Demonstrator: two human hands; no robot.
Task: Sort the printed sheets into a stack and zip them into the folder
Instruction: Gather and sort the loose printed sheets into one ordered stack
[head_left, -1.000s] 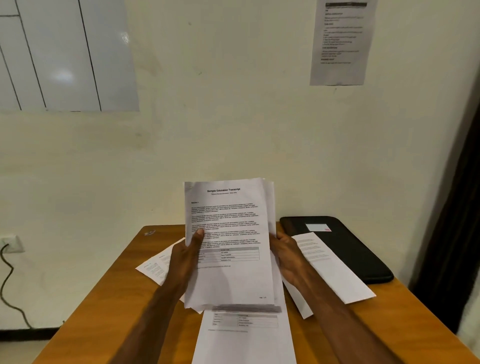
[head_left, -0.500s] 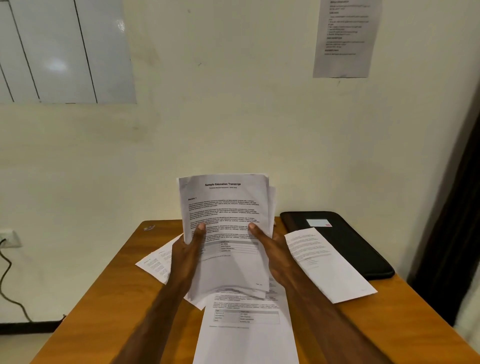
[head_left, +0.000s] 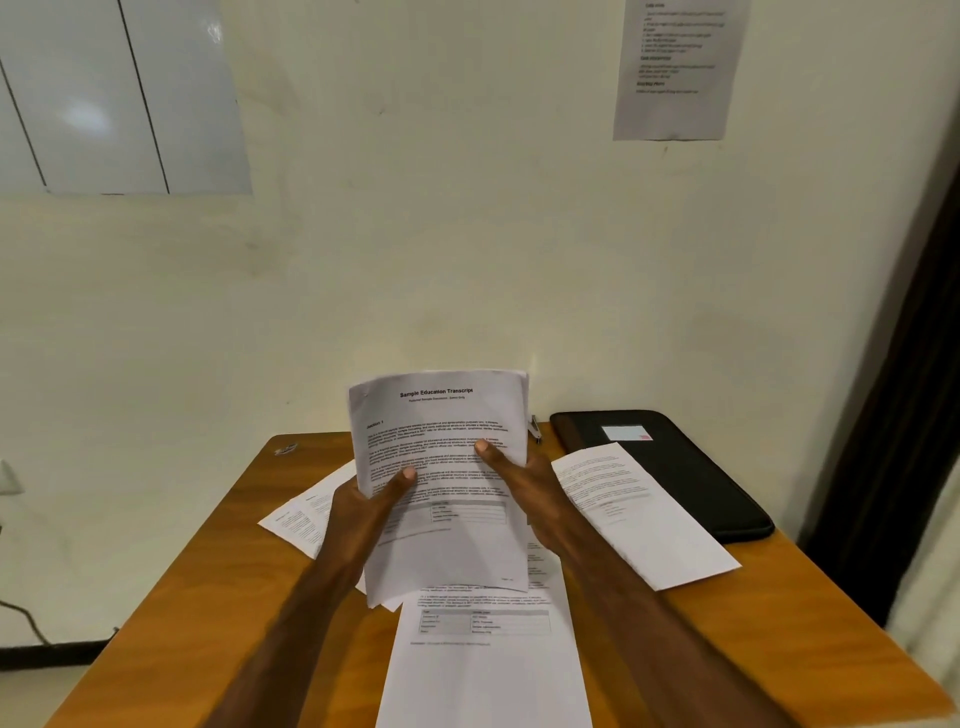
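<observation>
place: plain office or study room | signs: wooden bench (head_left: 218, 561) standing against a bare cream wall (head_left: 467, 234) | printed notice (head_left: 675, 67) hanging taped up | whiteboard (head_left: 114, 93) showing upper left | printed sheets (head_left: 639, 514) and a black folder (head_left: 691, 467) lying about

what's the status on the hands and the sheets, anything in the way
Left hand and right hand both gripping the held stack, upright over the table. Three loose sheets not yet gathered. Folder lying shut-looking at far right, one sheet overlapping it.
</observation>
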